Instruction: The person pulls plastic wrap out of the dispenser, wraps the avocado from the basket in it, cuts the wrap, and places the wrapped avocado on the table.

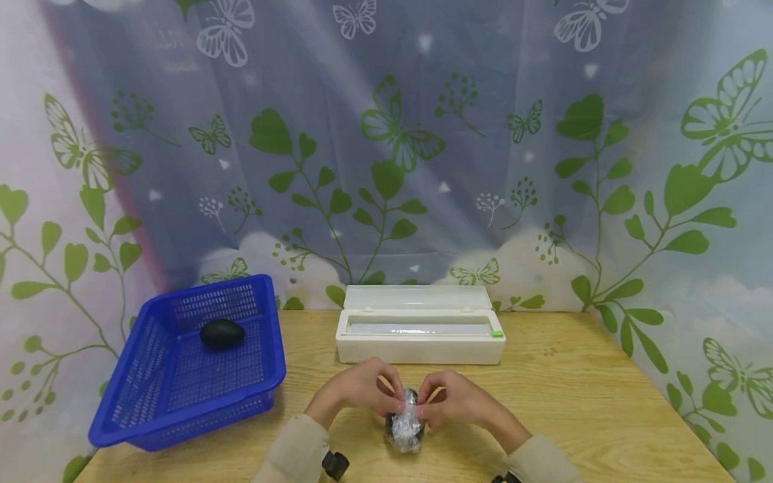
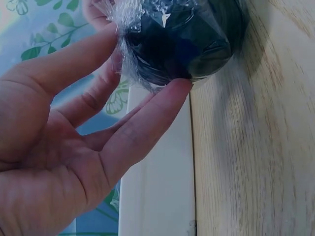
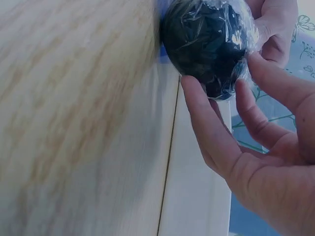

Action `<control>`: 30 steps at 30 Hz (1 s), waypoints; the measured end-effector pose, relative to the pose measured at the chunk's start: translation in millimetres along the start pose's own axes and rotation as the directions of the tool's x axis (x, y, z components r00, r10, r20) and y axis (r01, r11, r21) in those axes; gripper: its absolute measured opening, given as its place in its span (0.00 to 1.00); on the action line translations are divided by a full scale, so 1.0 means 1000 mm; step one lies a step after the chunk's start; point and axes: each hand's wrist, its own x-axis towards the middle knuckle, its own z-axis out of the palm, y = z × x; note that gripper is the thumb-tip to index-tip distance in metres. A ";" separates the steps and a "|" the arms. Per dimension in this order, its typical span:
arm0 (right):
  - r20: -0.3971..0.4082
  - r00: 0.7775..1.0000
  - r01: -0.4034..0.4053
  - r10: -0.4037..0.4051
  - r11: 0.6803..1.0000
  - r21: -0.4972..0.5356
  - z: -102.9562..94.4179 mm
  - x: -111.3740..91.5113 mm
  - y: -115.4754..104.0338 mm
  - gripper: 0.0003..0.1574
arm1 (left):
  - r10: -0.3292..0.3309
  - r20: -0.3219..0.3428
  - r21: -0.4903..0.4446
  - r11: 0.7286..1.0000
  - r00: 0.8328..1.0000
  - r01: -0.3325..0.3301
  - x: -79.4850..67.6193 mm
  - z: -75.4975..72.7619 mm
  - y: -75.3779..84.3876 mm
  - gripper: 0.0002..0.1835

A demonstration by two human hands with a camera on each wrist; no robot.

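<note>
A dark avocado (image 1: pixel 406 426) wrapped in crinkled clear cling film (image 3: pixel 236 24) is on the wooden table, between my two hands. My left hand (image 1: pixel 370 387) pinches the film from the left side, thumb and forefinger together; in the left wrist view another fingertip touches the avocado (image 2: pixel 182 46). From the right, my right hand (image 1: pixel 460 400) pinches the film too, and one of its fingertips rests against the avocado (image 3: pixel 202 44) in the right wrist view. Bunched film hides part of the fruit.
Behind the hands stands a white cling film box (image 1: pixel 419 350), lid raised, a roll (image 1: pixel 419 329) inside and a green tab (image 1: pixel 497 333) at its right end. To the left, a blue plastic basket (image 1: pixel 187 416) holds another dark avocado (image 1: pixel 222 334). A patterned curtain (image 1: pixel 483 221) backs the table (image 1: pixel 580 402).
</note>
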 end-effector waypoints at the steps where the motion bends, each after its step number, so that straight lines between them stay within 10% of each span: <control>1: 0.008 1.000 -0.005 0.005 1.000 0.011 0.000 0.000 0.000 0.15 | -0.009 0.003 0.004 1.000 1.000 0.009 -0.001 0.000 0.000 0.07; 12: 0.076 0.996 -0.058 0.053 0.996 0.067 0.001 -0.002 0.000 0.32 | -0.165 0.131 -0.071 0.982 0.978 0.175 -0.003 0.002 0.000 0.27; 30: 0.111 0.994 -0.026 0.019 0.997 0.069 0.004 0.000 0.004 0.32 | -0.108 0.193 -0.058 0.991 0.975 0.121 -0.002 0.003 -0.002 0.20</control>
